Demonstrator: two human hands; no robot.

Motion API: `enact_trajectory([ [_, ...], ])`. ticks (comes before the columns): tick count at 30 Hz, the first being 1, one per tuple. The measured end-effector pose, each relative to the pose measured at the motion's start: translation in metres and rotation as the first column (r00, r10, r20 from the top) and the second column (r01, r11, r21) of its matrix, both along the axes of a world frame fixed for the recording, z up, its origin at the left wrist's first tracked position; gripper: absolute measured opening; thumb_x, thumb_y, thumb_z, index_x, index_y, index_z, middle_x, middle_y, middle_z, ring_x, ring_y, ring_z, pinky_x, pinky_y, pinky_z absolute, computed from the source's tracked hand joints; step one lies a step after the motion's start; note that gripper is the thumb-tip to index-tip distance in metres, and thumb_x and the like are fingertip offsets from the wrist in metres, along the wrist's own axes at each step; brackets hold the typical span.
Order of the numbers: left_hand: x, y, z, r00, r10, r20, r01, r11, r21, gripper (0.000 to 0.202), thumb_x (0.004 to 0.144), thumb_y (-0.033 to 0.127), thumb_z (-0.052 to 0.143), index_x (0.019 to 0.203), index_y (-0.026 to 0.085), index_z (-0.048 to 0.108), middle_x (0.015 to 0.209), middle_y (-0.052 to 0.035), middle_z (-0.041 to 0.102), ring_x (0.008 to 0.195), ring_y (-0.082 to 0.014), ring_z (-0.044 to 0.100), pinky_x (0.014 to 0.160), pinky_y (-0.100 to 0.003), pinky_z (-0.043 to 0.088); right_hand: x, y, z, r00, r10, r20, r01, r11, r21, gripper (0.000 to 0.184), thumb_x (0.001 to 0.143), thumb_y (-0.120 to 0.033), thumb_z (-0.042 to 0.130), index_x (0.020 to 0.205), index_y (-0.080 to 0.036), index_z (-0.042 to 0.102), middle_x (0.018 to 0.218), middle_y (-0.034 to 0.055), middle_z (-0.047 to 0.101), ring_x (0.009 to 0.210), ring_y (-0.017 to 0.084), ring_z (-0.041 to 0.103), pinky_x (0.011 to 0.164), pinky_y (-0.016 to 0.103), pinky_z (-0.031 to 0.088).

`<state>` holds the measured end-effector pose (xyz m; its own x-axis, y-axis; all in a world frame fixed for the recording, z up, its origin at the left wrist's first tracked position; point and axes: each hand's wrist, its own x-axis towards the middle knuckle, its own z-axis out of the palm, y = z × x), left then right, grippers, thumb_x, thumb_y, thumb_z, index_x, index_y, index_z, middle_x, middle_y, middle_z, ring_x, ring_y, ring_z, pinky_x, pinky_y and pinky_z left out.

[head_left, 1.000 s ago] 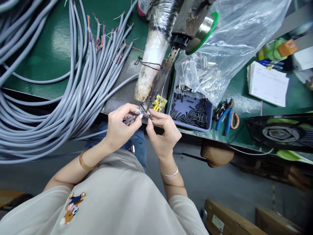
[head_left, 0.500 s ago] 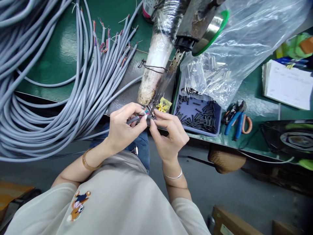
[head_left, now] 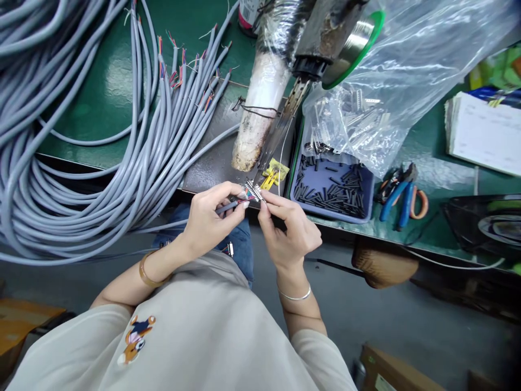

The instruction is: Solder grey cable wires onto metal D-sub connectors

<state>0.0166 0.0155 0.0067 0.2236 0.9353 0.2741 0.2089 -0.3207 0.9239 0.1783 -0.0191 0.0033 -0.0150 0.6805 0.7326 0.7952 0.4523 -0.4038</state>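
Note:
My left hand [head_left: 215, 217] is closed, pinching a grey cable [head_left: 228, 207] close to its stripped end. Thin coloured wires [head_left: 247, 195] fan out from that end towards a small metal pin connector [head_left: 254, 191]. At the connector's right end, my right hand [head_left: 287, 222] is closed with thumb and forefinger together on it. The soldering iron [head_left: 280, 122] slants down from above, its tip right at the connector. A thin pale solder wire [head_left: 284, 157] hangs beside the iron, ending near my right fingers. How many wires are joined to the pins I cannot tell.
Bundled grey cables [head_left: 163, 141] fill the left. Right of the hands stand a blue tray [head_left: 321, 187] of short black sleeves, a plastic bag [head_left: 366, 108] of connectors and blue-handled pliers [head_left: 395, 201]. A solder spool [head_left: 354, 51] and a white wrapped tube [head_left: 258, 114] rise behind.
My right hand has shifted slightly right and down, uncovering the connector's row of pins. The solder wire now shows beside the iron. My left hand still grips the cable.

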Motion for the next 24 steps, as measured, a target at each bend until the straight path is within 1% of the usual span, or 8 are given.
enact_trajectory([
  [4,-0.007,-0.015,-0.006,0.999,0.022,0.048,-0.021,1.000,-0.007,0.017,0.084,0.020,0.077,0.101,0.018,0.074,0.093,-0.0038,0.077,0.065,-0.0081,0.061,0.060,-0.019,0.050,0.001,-0.005,-0.005,0.997,-0.062,-0.047,0.065,0.996,0.063,0.023,0.083,-0.006,0.075,0.093,-0.023,0.064,0.097,0.0022,0.083,0.081,0.015,0.080,0.072,0.023,0.063],
  [7,-0.019,-0.019,-0.007,0.980,-0.061,0.190,0.115,0.950,-0.289,0.015,0.089,0.028,0.074,0.094,0.015,0.077,0.073,-0.0029,0.074,0.054,-0.0075,0.058,0.050,-0.018,0.045,-0.002,-0.007,-0.016,0.986,-0.039,-0.165,0.043,0.999,0.021,0.018,0.087,-0.011,0.073,0.091,-0.025,0.064,0.095,0.0011,0.082,0.082,0.017,0.080,0.069,0.026,0.063],
  [10,-0.033,-0.012,-0.005,0.880,-0.177,0.441,0.439,0.658,-0.612,0.030,0.087,0.042,0.075,0.092,0.012,0.077,0.060,-0.0010,0.069,0.034,-0.0034,0.040,0.034,-0.017,0.026,-0.002,-0.010,-0.022,0.959,0.032,-0.281,-0.071,0.989,-0.128,0.010,0.092,-0.015,0.068,0.091,-0.024,0.064,0.095,0.0016,0.081,0.085,0.017,0.080,0.070,0.027,0.063],
  [12,-0.039,-0.008,-0.005,0.831,-0.157,0.534,0.526,0.537,-0.660,0.035,0.082,0.045,0.080,0.094,0.012,0.077,0.058,-0.0010,0.068,0.032,-0.0020,0.036,0.033,-0.017,0.020,0.001,-0.014,-0.018,0.945,0.013,-0.326,-0.088,0.972,-0.217,0.006,0.095,-0.018,0.064,0.094,-0.023,0.066,0.092,0.0007,0.081,0.078,0.015,0.078,0.064,0.024,0.059],
  [13,-0.041,-0.007,-0.006,0.828,-0.129,0.545,0.521,0.536,-0.665,0.035,0.081,0.044,0.081,0.096,0.013,0.077,0.059,-0.0011,0.069,0.032,-0.0017,0.036,0.034,-0.016,0.020,0.002,-0.018,-0.012,0.938,-0.026,-0.344,-0.056,0.972,-0.228,0.005,0.097,-0.020,0.062,0.096,-0.023,0.066,0.087,-0.0004,0.079,0.067,0.012,0.075,0.058,0.023,0.055],
  [16,-0.044,-0.008,-0.011,0.850,-0.031,0.526,0.422,0.636,-0.646,0.035,0.078,0.041,0.084,0.102,0.016,0.078,0.060,0.0007,0.068,0.033,-0.0012,0.038,0.035,-0.016,0.020,0.000,-0.031,0.013,0.947,-0.119,-0.298,0.095,0.991,-0.097,0.010,0.098,-0.031,0.063,0.090,-0.026,0.067,0.057,-0.0087,0.062,0.038,0.007,0.044,0.043,0.025,0.034],
  [20,-0.050,-0.013,-0.017,0.873,0.003,0.487,0.348,0.695,-0.629,0.029,0.079,0.039,0.084,0.099,0.019,0.080,0.061,0.0038,0.063,0.035,-0.0007,0.038,0.036,-0.016,0.024,-0.021,-0.036,0.035,0.983,0.106,0.149,-0.047,0.934,-0.354,0.025,0.099,-0.043,0.057,0.090,-0.024,0.069,0.064,-0.0027,0.067,0.051,0.011,0.052,0.056,0.030,0.035],
  [24,-0.054,-0.019,-0.019,0.918,-0.065,0.391,0.289,0.785,-0.548,0.027,0.083,0.037,0.081,0.103,0.019,0.080,0.059,0.0058,0.060,0.038,-0.0014,0.040,0.038,-0.015,0.030,-0.042,-0.023,0.027,0.906,0.215,0.365,-0.014,0.876,-0.482,0.026,0.102,-0.028,0.050,0.086,-0.017,0.067,0.068,0.0016,0.068,0.052,0.012,0.049,0.057,0.032,0.026],
])
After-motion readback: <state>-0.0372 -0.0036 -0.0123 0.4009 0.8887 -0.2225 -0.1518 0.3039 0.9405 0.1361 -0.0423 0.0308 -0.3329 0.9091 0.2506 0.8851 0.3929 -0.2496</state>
